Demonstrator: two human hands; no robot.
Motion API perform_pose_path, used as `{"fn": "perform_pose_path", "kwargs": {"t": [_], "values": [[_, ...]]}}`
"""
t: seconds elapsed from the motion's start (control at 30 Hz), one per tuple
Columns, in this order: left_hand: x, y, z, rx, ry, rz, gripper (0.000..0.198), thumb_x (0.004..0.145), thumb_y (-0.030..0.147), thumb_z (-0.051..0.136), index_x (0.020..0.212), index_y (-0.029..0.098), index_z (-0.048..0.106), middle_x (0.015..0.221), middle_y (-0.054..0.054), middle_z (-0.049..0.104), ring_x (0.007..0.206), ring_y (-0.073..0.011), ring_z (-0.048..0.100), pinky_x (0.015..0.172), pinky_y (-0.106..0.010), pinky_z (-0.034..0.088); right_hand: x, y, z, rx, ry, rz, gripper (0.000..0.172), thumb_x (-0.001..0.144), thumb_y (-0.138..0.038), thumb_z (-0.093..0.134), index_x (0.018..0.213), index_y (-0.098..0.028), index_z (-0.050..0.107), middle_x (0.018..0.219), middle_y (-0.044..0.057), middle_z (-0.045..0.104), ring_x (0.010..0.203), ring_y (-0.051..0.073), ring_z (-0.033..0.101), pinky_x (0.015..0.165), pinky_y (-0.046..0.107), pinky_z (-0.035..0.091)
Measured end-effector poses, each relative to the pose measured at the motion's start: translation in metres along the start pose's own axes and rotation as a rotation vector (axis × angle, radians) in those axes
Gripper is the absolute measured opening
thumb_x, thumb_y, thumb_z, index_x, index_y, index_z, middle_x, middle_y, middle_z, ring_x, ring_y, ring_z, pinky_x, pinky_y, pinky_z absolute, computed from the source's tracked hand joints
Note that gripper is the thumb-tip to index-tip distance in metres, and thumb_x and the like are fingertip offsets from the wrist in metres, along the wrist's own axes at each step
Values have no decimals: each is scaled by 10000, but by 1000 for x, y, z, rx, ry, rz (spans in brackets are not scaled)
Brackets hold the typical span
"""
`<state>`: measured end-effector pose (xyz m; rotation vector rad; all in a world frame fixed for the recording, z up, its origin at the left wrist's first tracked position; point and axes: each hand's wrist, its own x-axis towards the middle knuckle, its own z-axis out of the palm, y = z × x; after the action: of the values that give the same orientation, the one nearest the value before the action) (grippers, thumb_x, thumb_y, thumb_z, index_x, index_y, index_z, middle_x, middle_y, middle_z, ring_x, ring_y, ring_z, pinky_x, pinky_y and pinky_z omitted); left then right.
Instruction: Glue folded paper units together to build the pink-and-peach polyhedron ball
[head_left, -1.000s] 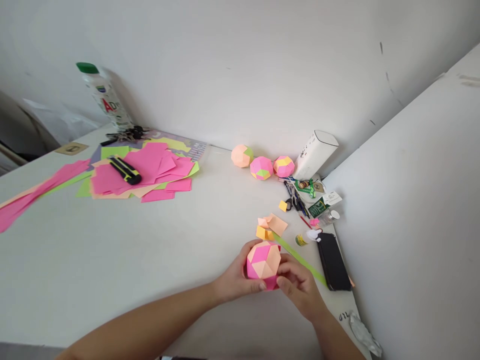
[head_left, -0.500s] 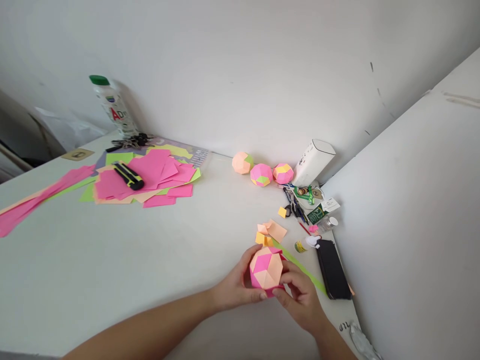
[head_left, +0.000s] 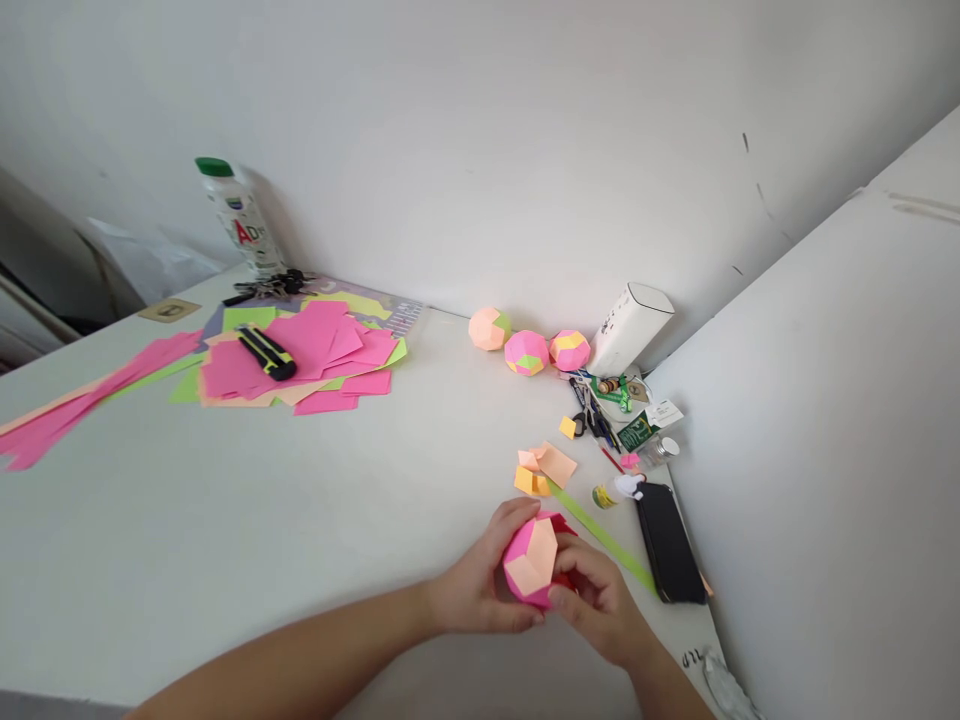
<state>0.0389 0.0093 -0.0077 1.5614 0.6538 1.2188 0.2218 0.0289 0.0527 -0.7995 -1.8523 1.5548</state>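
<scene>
A faceted paper ball (head_left: 534,558) in pink and peach is held between my two hands over the front of the table. My left hand (head_left: 480,575) curves round its left side, fingers at the top and thumb underneath. On the right, my right hand (head_left: 600,595) grips the ball's edge, where a darker pink flap or inner side shows; the right fingertips are partly hidden there. Just beyond the ball lie peach paper pieces (head_left: 556,465) and small orange paper pieces (head_left: 525,480). A green paper strip (head_left: 607,540) runs past my right hand.
Along the wall stand finished-looking paper balls (head_left: 527,353) and a white box (head_left: 631,328). Scissors (head_left: 581,420), a glue bottle (head_left: 611,492) and a black phone (head_left: 670,545) are at right. Far left, a utility knife (head_left: 266,352) rests on pink paper sheets (head_left: 322,345), near a white bottle (head_left: 244,220).
The ball has turned in my hands, so a larger peach face points toward me and more of its open-looking right edge shows. The view has shifted slightly.
</scene>
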Motion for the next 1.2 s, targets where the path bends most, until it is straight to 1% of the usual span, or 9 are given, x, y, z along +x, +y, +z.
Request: {"fn": "perform_pose_path", "kwargs": {"t": [0.17,0.27,0.37,0.5,0.6,0.7,0.8,0.97,1.2], "values": [[-1,-2,0,69,-23,25,930,663,299,730,1409,264,177,1323,-135,315,1247,-325,331,1023,-530,319,1,-1,1,40,-20,38,192,852,-370,571,900,-195,636,946,81,598,872,218,528,772,344,443],[-2,-4,1,124,-36,35,943,658,333,732,1410,266,167,1292,-133,328,1224,-322,342,1010,-522,331,3,-1,1,87,-40,44,195,861,-375,564,879,-199,647,940,78,596,854,208,530,778,338,446],[-3,-6,2,189,-59,56,966,652,358,735,1416,274,151,1283,-132,336,1216,-318,333,1008,-518,329,5,-2,1,116,-46,46,219,870,-385,552,832,-196,656,889,74,601,852,207,540,760,324,449],[-2,-7,2,223,-83,100,981,662,367,727,1428,289,119,1297,-140,316,1220,-321,328,1001,-512,342,5,-2,1,93,-6,57,280,865,-418,552,759,-182,659,824,71,602,777,190,539,687,299,453],[-2,-7,2,256,-80,107,993,653,365,734,1427,298,115,1309,-146,284,1224,-331,325,995,-512,353,4,-1,1,86,49,105,328,863,-458,538,735,-174,641,803,65,588,733,179,527,640,287,441],[-3,-7,2,303,-81,104,999,653,365,735,1426,300,104,1311,-150,274,1225,-336,317,989,-506,365,3,3,1,73,103,162,359,871,-465,516,674,-173,588,730,40,550,674,162,487,596,273,409],[-4,-8,3,347,-75,100,996,661,358,732,1426,296,96,1316,-155,267,1231,-337,308,988,-499,367,2,7,1,88,139,198,342,870,-426,532,641,-173,544,686,17,526,627,140,443,564,257,374],[-6,-8,3,408,-81,101,1011,671,353,724,1434,298,62,1348,-166,236,1264,-348,273,989,-504,367,0,9,1,158,146,203,286,849,-372,574,645,-176,524,664,-5,513,594,122,429,539,238,357],[-9,-6,4,526,-93,109,1030,690,351,713,1445,299,13,1382,-189,209,1289,-377,264,973,-522,378,1,4,6,81,197,152,281,823,-336,599,610,-184,497,628,-18,489,572,118,421,524,232,362]]}}
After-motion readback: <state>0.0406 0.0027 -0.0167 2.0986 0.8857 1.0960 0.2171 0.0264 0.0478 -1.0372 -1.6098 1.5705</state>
